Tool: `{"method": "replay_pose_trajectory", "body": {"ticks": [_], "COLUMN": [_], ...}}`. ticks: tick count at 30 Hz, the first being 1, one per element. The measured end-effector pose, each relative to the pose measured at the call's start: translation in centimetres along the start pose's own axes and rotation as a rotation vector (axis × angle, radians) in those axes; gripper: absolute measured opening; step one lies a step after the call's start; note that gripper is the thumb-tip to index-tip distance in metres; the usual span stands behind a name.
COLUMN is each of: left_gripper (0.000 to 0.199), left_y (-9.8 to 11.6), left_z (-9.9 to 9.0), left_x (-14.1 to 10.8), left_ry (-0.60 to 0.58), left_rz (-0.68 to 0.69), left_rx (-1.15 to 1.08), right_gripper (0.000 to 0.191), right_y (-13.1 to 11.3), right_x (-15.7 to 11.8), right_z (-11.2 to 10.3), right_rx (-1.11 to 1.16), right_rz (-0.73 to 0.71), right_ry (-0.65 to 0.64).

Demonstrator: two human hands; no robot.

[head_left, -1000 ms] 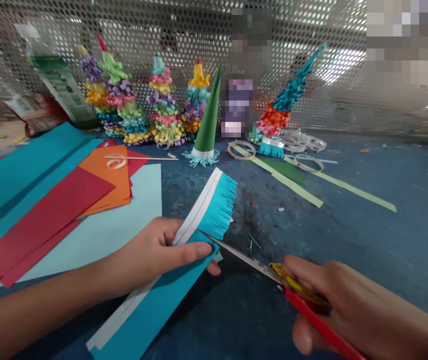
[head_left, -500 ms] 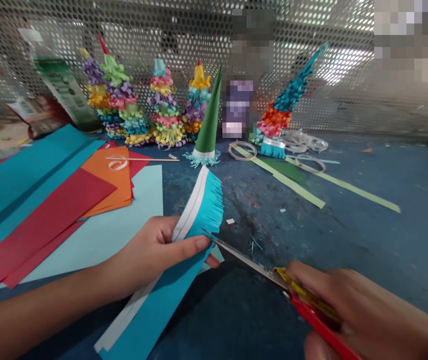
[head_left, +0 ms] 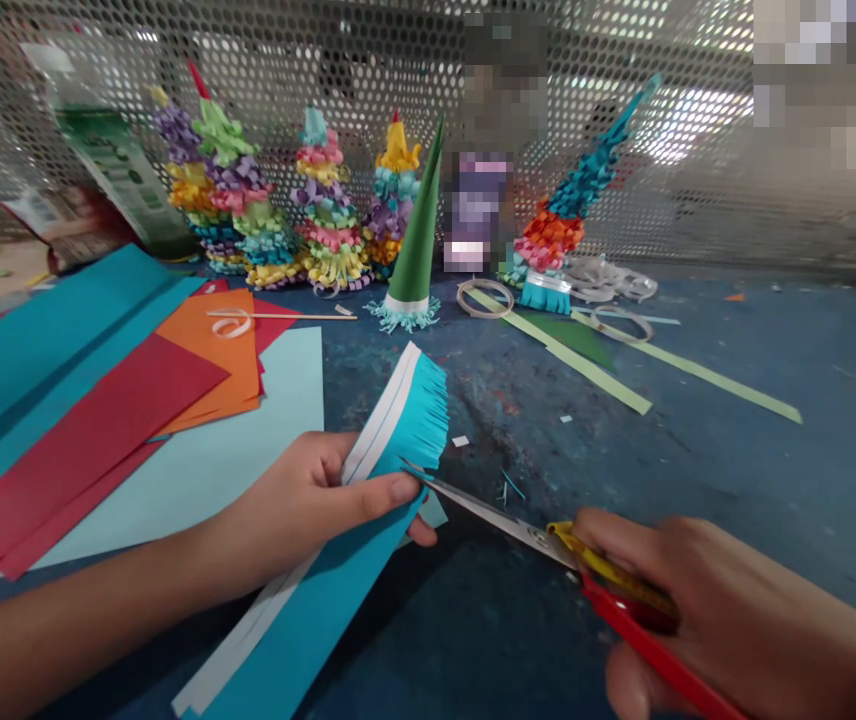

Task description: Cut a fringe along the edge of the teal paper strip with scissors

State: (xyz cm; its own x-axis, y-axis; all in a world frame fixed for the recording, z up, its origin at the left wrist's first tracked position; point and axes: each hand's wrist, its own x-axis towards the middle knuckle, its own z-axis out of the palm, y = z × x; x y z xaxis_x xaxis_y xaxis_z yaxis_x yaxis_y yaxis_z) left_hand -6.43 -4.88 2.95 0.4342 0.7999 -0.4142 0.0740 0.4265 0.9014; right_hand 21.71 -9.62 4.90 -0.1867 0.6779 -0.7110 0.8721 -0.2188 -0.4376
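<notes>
On the dark blue desk [head_left: 623, 480], two hands are at work. The left hand [head_left: 308, 510] has a tight grip on a long blue paper strip [head_left: 300, 640] with a white stripe down it. The thumb is on top and a finger pokes out from under the strip. The top end of the strip sticks up past the hand and has a fringe [head_left: 420, 420] of thin cuts, like blue grass.

The right hand [head_left: 720, 610] has a closed grip on the red and yellow handles of some scissors [head_left: 507, 525]. Their pointy metal tips touch the edge of the strip, just by the left thumb. I can't tell how far apart the blades are.

Next to the left arm lie flat sheets of teal paper [head_left: 45, 340], red paper [head_left: 83, 430], orange paper [head_left: 210, 360] and pale blue paper [head_left: 248, 420]. Farther back stand curly paper trees [head_left: 330, 210] in many colors and a green paper cone [head_left: 419, 240]. To the right of the cone lie paper rings [head_left: 484, 297] and light green paper strips [head_left: 593, 365]. Behind it all is a metal wall [head_left: 248, 60] full of little holes.
</notes>
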Motion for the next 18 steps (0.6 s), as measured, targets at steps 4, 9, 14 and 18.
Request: {"method": "replay_pose_trajectory", "body": {"ticks": [4, 9, 14, 18], "left_gripper": [0.021, 0.017, 0.021, 0.018], "left_y": [-0.21, 0.11, 0.28, 0.18], "left_z": [-0.15, -0.06, 0.01, 0.06], "left_x": [0.12, 0.03, -0.07, -0.07], "left_ry": [-0.014, 0.0, 0.007, 0.006], "left_rz": [-0.003, -0.017, -0.018, -0.036], "left_rx": [0.025, 0.028, 0.051, 0.04], "right_gripper": [0.019, 0.015, 0.016, 0.013], "right_y": [-0.52, -0.96, -0.48, -0.07], "right_x": [-0.21, 0.03, 0.25, 0.02], "right_z": [-0.02, 0.07, 0.05, 0.07], "right_rx": [0.002, -0.036, -0.022, 0.064], "right_rz": [0.052, -0.021, -0.095, -0.13], "right_ry": [-0.026, -0.011, 0.023, -0.035]}}
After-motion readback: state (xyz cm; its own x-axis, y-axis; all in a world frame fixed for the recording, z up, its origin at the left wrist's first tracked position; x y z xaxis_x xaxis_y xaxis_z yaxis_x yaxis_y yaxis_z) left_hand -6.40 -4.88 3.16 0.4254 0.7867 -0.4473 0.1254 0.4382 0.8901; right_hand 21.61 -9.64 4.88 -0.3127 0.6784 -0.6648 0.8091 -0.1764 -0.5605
